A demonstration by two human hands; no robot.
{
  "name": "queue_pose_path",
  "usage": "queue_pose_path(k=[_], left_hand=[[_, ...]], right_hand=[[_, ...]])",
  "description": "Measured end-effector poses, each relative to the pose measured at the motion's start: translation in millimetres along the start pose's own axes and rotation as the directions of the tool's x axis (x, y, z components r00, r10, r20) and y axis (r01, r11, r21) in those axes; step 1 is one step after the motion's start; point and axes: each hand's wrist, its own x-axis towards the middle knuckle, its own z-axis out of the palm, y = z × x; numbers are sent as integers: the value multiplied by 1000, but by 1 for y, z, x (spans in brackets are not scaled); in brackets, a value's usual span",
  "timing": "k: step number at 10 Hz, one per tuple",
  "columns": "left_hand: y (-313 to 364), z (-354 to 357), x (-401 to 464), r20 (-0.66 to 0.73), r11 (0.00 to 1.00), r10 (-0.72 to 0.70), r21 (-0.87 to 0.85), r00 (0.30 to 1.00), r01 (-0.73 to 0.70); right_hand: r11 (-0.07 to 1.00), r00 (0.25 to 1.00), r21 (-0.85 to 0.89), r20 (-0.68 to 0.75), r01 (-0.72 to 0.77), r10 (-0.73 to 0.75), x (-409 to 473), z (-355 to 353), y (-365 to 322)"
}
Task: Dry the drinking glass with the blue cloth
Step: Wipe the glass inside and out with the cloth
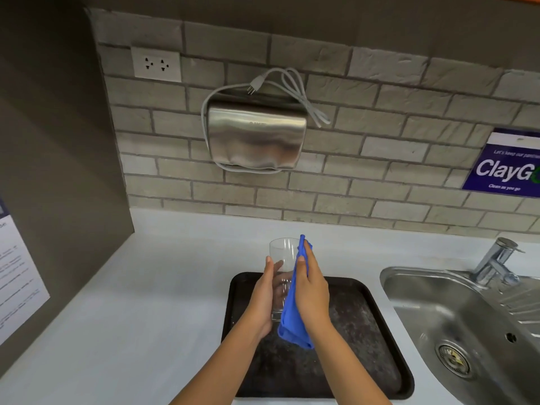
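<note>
Fingers of the left hand (264, 299) wrap the clear drinking glass (283, 271) at frame centre above the dark tray (377, 340); right hand (311, 290) presses the blue cloth (293, 314) alongside—ideally rotating the glass steadily.

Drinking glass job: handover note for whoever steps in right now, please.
Left hand: wrapped around the drinking glass, holding it up over the black tray, rim pointing away from the person.
Right hand: pressing the blue cloth flat against the right side of the glass; the cloth's tail hangs below.
Done: glass and cloth are both in hand and in contact on the outside.
Left: cannot tell how dry it is. The cloth is not inside the glass now; wipe inside, finish the outside, set it down.
</note>
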Motion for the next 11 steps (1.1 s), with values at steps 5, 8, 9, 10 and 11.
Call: queue_pose_path(k=[5,8,9,10,11], left_hand=[[-1,7,9,-15,999,29,-25,999,-29],[-26,4,17,76,994,6,-111,997,3],[-31,14,22,-113,699,202,712,973,-63],[-5,29,19,200,982,-185,-1,962,189],[1,19,17,74,999,36,10,997,-36]], right_hand=[[997,997,25,30,73,-74,2,-9,3],[925,970,-292,57,242,-236,-1,-6,9],[908,959,-312,61,282,-277,-4,-1,10],[915,955,-276,43,294,-293,2,-8,9],[984,987,-75,21,160,-159,11,-16,9]])
